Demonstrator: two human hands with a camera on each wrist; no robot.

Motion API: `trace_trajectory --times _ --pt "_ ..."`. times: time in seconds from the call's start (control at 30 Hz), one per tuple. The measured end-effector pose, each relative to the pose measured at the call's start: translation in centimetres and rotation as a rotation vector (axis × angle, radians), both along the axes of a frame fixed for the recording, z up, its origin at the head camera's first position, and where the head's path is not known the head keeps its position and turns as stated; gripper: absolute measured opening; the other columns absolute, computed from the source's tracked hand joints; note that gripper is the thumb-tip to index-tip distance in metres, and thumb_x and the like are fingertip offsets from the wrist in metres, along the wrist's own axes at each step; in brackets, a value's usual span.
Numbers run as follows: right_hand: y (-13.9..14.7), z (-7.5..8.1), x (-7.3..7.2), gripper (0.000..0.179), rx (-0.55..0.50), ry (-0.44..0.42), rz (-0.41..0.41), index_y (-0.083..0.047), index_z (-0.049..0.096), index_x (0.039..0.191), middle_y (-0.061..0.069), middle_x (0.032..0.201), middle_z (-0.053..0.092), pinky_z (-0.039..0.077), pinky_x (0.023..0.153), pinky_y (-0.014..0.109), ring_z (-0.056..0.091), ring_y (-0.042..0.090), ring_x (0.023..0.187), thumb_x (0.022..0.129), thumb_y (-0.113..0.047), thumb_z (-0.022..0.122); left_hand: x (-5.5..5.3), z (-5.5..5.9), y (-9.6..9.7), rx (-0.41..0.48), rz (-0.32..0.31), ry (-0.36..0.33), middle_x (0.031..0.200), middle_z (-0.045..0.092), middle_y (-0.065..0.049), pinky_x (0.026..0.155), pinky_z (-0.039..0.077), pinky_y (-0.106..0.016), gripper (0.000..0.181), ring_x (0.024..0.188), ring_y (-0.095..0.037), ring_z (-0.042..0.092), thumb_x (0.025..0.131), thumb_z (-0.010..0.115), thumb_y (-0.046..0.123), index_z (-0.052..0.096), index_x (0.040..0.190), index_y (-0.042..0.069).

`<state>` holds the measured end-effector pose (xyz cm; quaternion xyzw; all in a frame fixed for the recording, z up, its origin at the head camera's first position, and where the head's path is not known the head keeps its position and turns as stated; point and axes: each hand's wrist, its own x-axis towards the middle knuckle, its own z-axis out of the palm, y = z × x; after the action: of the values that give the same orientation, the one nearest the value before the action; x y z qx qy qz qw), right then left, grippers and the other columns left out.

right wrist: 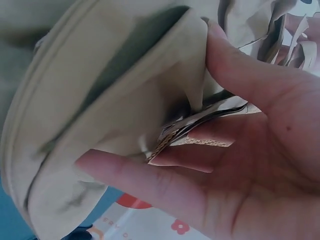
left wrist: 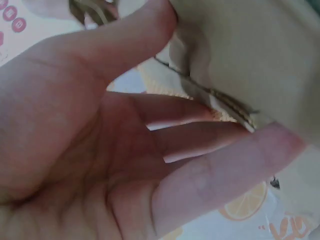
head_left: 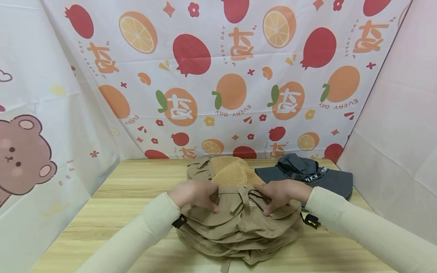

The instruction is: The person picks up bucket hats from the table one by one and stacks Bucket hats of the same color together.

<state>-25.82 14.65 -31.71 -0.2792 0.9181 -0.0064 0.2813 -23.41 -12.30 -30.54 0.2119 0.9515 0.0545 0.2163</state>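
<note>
A khaki fabric sun hat [head_left: 239,223], with a tied strap and several layered brim folds, lies at the front middle of the table in the head view. Whether it is one hat or a nested stack, I cannot tell. My left hand [head_left: 199,195] grips its upper left edge, thumb in front and fingers behind. On the upper right edge, my right hand [head_left: 281,193] holds the cloth the same way. Both wrist views show the khaki cloth between thumb and fingers. Just behind it lies a yellow knitted hat [head_left: 235,172].
A dark grey brimmed hat [head_left: 297,170] with a lettered band lies at the back right. Another khaki piece with a tie [head_left: 199,170] sits at the back, left of the yellow hat. The wooden table [head_left: 136,189] meets a fruit-printed cloth [head_left: 211,113] behind and white cloths at the sides.
</note>
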Motion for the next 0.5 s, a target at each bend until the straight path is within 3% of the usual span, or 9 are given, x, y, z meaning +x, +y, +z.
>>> trace_trajectory --times 0.1,0.2,0.3,0.5 --pt "0.1 0.3 0.0 0.092 0.002 0.013 0.009 -0.008 0.025 0.164 0.016 0.166 0.036 0.039 0.119 0.052 0.042 0.036 0.150 0.094 -0.039 0.075 -0.1 0.8 -0.9 0.045 -0.005 -0.059 0.136 0.063 -0.013 0.091 0.055 -0.041 0.073 0.082 -0.027 0.070 0.093 0.075 0.047 0.050 0.146 0.004" --pt "0.3 0.7 0.1 0.091 -0.004 0.028 0.030 -0.007 0.025 0.164 0.018 0.166 0.035 0.038 0.120 0.053 0.040 0.037 0.151 0.094 -0.040 0.075 -0.4 1.7 -1.9 0.091 -0.053 -0.059 0.152 0.054 -0.014 0.106 0.051 -0.045 0.079 0.114 -0.034 0.070 0.096 0.070 0.048 0.041 0.157 0.006" --pt "0.4 1.0 0.2 0.091 -0.018 0.034 0.042 -0.006 0.025 0.163 0.021 0.166 0.033 0.037 0.121 0.054 0.038 0.039 0.152 0.094 -0.039 0.074 -1.0 2.6 -3.1 0.133 -0.108 -0.011 0.156 0.052 -0.013 0.117 0.043 -0.051 0.070 0.142 -0.034 0.053 0.099 0.066 0.045 0.047 0.154 0.006" --pt "0.6 1.5 0.6 0.086 -0.051 0.025 0.047 -0.007 0.025 0.164 0.020 0.167 0.032 0.036 0.121 0.054 0.036 0.039 0.153 0.097 -0.039 0.070 -2.7 3.6 -5.5 0.164 -0.123 0.014 0.154 0.053 -0.016 0.114 0.046 -0.052 0.061 0.137 -0.036 0.057 0.102 0.065 0.036 0.051 0.151 0.003"
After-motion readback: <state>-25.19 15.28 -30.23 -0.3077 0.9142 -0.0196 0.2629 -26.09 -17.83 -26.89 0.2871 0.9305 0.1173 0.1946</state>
